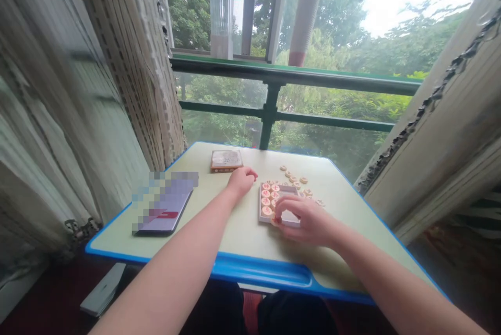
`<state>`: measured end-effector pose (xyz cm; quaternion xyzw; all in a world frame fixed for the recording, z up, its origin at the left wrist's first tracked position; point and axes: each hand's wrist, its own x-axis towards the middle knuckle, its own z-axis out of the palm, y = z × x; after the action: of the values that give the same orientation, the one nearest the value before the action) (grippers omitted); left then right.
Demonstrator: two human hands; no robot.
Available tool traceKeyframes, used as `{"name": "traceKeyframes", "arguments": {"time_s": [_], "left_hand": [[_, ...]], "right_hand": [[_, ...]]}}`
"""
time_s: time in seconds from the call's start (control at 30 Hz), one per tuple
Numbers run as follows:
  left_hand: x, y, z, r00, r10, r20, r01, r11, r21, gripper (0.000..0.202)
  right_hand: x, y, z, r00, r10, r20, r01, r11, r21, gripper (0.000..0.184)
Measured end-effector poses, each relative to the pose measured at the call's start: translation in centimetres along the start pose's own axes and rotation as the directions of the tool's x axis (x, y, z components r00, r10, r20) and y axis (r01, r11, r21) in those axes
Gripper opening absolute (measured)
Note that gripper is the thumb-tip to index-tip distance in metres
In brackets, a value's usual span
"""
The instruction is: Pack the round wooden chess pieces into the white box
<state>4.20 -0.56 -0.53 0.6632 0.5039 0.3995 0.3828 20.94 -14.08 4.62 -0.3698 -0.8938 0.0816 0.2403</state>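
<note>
Seated view over a small blue-edged desk (242,236) set against a green window railing (297,77).

The right hand (304,218) lies palm down over the near half of a shallow box (260,210) at the desk's centre. Its fingers are bent and their tips rest at the box's near-left corner. Whether they pinch a piece cannot be told.

Round Chinese chess pieces (268,197) fill the box's left columns. Loose pieces (294,178) lie scattered on the desk just beyond the box.

The left hand (241,180) rests on the desk, curled into a loose fist with nothing visible in it. It lies between the box and a square lid (226,160), just beside the lid's near-right corner.

A smartphone (166,212) lies flat near the desk's left edge, well apart from both hands.
</note>
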Motion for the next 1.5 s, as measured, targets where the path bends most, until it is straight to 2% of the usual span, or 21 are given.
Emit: {"name": "traceKeyframes", "arguments": {"time_s": [0.13, 0.27, 0.5, 0.63, 0.9, 0.97, 1.07, 1.17, 1.5], "left_hand": [[-0.2, 0.1, -0.2, 1.000, 0.012, 0.025, -0.014, 0.999, 0.043, 0.024], [-0.4, 0.3, -0.3, 0.998, 0.052, 0.045, -0.055, 0.995, 0.082, 0.024], [-0.3, 0.7, -0.6, 0.987, -0.152, 0.062, 0.161, 0.966, -0.204, 0.024], [-0.3, 0.9, -0.8, 0.987, -0.149, 0.062, 0.160, 0.951, -0.263, 0.024], [-0.5, 1.3, -0.7, 0.987, -0.149, 0.068, 0.161, 0.954, -0.252, 0.023], [-0.5, 1.2, -0.7, 0.987, -0.144, 0.069, 0.157, 0.955, -0.252, 0.023], [-0.5, 1.4, -0.7, 0.987, -0.149, 0.062, 0.160, 0.951, -0.263, 0.023], [-0.6, 1.5, -0.7, 0.983, -0.172, 0.059, 0.181, 0.947, -0.266, 0.022], [-0.4, 0.8, -0.5, 0.992, -0.118, 0.049, 0.125, 0.973, -0.196, 0.020]], "right_hand": [[-1.1, 0.4, -0.2, 1.000, -0.020, 0.019, 0.019, 0.999, 0.041, 0.012], [-1.2, 0.9, -0.3, 1.000, 0.017, -0.008, -0.017, 1.000, -0.003, 0.012], [-1.2, 1.1, 0.4, 0.998, 0.027, -0.059, -0.029, 0.999, -0.045, 0.009], [-1.1, 1.1, 0.5, 0.998, 0.018, -0.055, -0.023, 0.997, -0.076, 0.011], [-1.1, 1.2, 0.2, 0.999, -0.030, -0.028, 0.028, 0.997, -0.073, 0.018], [-1.1, 1.3, 0.2, 0.999, 0.009, -0.045, -0.013, 0.996, -0.088, 0.017], [-1.2, 1.5, 0.3, 0.982, 0.150, -0.113, -0.165, 0.978, -0.131, 0.012], [-1.1, 1.6, 0.6, 0.962, 0.249, -0.112, -0.264, 0.953, -0.151, 0.014], [-0.9, 1.6, 0.5, 0.981, 0.190, -0.040, -0.192, 0.979, -0.070, 0.011]]}}
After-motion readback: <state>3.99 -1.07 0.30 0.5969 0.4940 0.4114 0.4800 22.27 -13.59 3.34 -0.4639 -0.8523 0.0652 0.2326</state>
